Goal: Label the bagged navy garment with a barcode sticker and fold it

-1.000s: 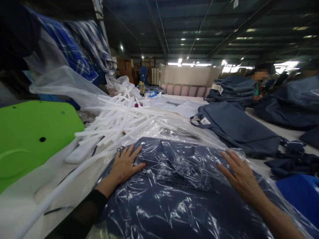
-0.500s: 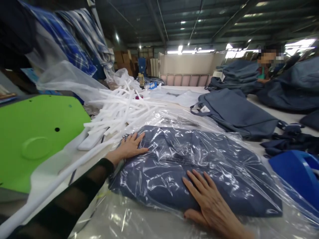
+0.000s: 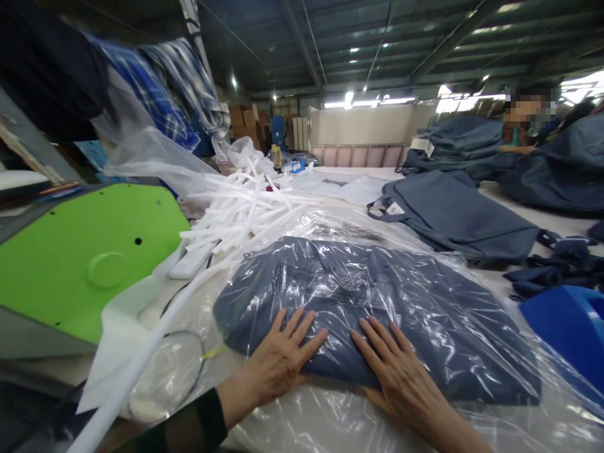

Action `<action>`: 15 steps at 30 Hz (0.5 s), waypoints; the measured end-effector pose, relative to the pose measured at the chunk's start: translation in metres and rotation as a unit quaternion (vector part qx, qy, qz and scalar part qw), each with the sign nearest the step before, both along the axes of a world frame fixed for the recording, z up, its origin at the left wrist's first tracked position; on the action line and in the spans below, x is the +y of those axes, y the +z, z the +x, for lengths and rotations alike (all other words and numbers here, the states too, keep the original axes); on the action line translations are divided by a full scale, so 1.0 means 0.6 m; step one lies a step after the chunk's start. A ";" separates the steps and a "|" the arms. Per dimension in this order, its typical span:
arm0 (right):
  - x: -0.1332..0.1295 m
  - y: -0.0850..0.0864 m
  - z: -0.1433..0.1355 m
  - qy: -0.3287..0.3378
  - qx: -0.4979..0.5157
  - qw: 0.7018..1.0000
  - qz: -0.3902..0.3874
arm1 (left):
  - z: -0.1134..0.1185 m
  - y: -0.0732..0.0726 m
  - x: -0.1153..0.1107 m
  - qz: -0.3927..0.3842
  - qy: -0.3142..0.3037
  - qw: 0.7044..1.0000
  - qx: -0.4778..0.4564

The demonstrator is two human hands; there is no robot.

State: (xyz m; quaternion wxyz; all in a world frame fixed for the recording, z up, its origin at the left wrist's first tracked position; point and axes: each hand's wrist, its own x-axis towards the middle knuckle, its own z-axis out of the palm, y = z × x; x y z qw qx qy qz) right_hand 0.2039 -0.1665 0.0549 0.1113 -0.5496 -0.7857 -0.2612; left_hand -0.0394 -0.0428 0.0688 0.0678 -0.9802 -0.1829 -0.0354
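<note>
A folded dark blue garment (image 3: 377, 302) lies on the table inside a clear plastic bag (image 3: 453, 402). My left hand (image 3: 283, 358) rests flat on its near edge, fingers spread. Just to the right, my right hand (image 3: 401, 377) also presses flat on the bagged garment, fingers spread. Both palms lie on the plastic and hold nothing.
A pile of white plastic strips (image 3: 240, 214) lies beyond the bag on the left. A green panel (image 3: 89, 258) stands at the left. Dark blue bags (image 3: 448, 214) are stacked on the right, a blue bin (image 3: 566, 327) at the right edge. A person (image 3: 523, 126) works far right.
My left hand slid from the garment's far left corner to its near edge. My right hand moved from the right side toward the middle, beside the left hand.
</note>
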 end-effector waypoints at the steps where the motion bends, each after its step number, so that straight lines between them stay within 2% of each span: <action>1: -0.001 -0.002 0.000 -0.005 -0.003 1.000 0.002 | 0.000 0.000 0.000 0.002 0.002 1.000 -0.001; 7: -0.011 -0.031 0.016 -0.014 0.002 0.999 0.039 | -0.005 -0.007 -0.007 0.057 0.003 0.998 -0.024; 10: -0.020 -0.039 0.031 -0.003 -0.007 0.997 0.072 | -0.015 -0.011 -0.008 0.125 -0.004 0.991 -0.049; 15: -0.032 -0.041 0.046 -0.014 -0.046 0.994 0.098 | -0.031 -0.016 -0.011 0.243 -0.037 0.963 -0.113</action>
